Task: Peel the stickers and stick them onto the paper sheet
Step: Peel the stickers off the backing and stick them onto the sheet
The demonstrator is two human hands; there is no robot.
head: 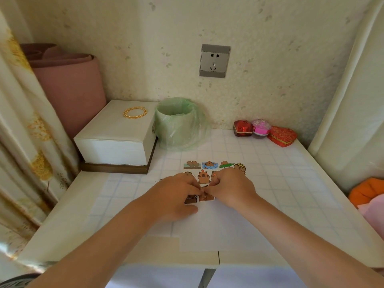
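Note:
A sticker sheet [208, 166] printed with brown cartoon capybaras lies flat on the checked table. My left hand [176, 194] presses down on its left side, covering several stickers. My right hand [230, 188] rests on its right side, and the fingertips of both hands meet in a pinch at one sticker near the sheet's middle. Whether that sticker has lifted is hidden by the fingers. A plain white paper sheet [220, 229] lies just in front of the sticker sheet, under my wrists.
A white box [116, 138] with a gold bracelet on top stands at the back left beside a bin lined with a green bag [178, 123]. Small red and pink boxes [264, 132] sit at the back right. The table's front edge [166, 258] is near my forearms.

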